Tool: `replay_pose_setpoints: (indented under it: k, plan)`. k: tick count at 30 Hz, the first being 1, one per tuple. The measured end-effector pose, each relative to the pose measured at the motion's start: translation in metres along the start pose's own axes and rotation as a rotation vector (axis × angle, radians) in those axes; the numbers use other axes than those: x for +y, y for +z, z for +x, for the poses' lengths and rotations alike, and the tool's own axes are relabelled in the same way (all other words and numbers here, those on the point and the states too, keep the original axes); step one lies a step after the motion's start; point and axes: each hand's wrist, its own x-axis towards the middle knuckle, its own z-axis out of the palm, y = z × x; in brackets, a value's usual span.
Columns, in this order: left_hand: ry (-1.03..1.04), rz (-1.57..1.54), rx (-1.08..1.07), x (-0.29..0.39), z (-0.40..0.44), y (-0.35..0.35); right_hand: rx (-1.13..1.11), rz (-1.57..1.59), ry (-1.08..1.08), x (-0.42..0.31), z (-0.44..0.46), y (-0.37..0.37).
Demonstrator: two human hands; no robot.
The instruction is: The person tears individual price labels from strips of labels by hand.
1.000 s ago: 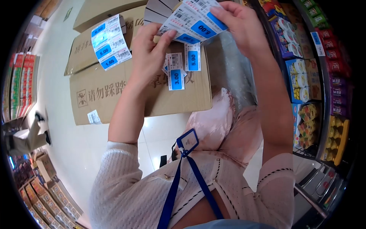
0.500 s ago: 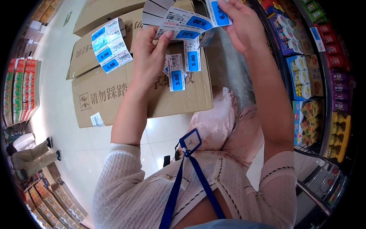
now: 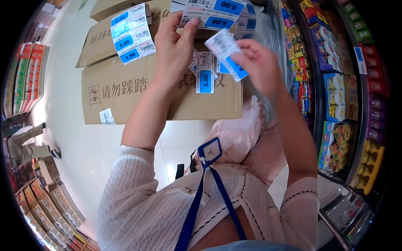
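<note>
My left hand (image 3: 178,46) pinches a strip of joined price labels (image 3: 213,16), white with blue fields reading 5.00 and 3.00. Between the fingers and thumb of my right hand (image 3: 259,65) is a single price label (image 3: 226,54), tilted and slightly blurred. Below both hands, loose labels, one a 3.00 price label (image 3: 205,75), lie on a brown cardboard box (image 3: 125,100). Left of my left hand, a sheet of labels (image 3: 132,35) marked 5.00 and 1.50 rests across the box.
Shelves of packaged sweets (image 3: 335,96) stand close on my right, with a metal cart (image 3: 347,213) at lower right. Further left are stocked shelves (image 3: 27,79) and a person's legs (image 3: 31,144). Clear plastic wrap (image 3: 272,37) hangs beside the box.
My right hand has come down and toward me with one label, now separate from the strip. My left hand keeps the strip. The view has shifted slightly.
</note>
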Motion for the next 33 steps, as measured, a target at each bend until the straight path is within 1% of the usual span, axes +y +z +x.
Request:
replay_pose_setpoints:
  k: [3,6,7,9,11,12,14,17,20,26,29,32,33]
  plan:
    - [0.047,0.017,0.008,-0.003,0.001,0.001,0.038,-0.671,-0.29,0.006,0.005,0.005]
    - [0.151,0.072,-0.023,-0.004,0.002,0.001,0.316,-0.74,-0.573,-0.022,0.017,0.009]
    - [0.186,0.112,-0.044,0.002,0.0,0.001,0.388,-0.777,-0.883,-0.031,0.031,0.007]
    - [0.28,0.172,-0.079,0.005,-0.001,0.002,0.251,-0.835,-0.827,-0.064,0.042,0.011]
    - [0.398,0.211,-0.103,0.004,0.002,0.003,0.02,-0.711,-0.584,-0.072,0.052,0.006]
    - [0.402,0.186,-0.104,0.003,0.002,0.004,-0.07,-0.656,-0.453,-0.076,0.057,0.004]
    - [0.405,0.137,-0.1,0.003,0.002,0.006,-0.189,-0.632,-0.364,-0.084,0.058,0.002]
    - [0.408,0.159,-0.103,0.001,0.0,0.007,-0.184,-0.713,-0.393,-0.082,0.062,0.004]
    - [0.411,0.181,-0.08,0.0,-0.001,0.007,-0.166,-0.71,-0.451,-0.077,0.065,0.006]
    - [0.405,0.111,-0.069,0.004,-0.001,0.006,-0.104,-0.711,-0.311,-0.081,0.064,0.011]
    - [0.398,0.113,-0.078,0.005,-0.002,0.005,-0.135,-0.716,-0.172,-0.092,0.061,0.013]
    - [0.344,0.127,-0.051,0.004,-0.003,0.006,-0.181,-0.585,-0.226,-0.08,0.067,0.007]
    - [0.334,0.098,-0.032,0.004,-0.003,0.006,-0.196,-0.576,-0.211,-0.082,0.067,0.005]
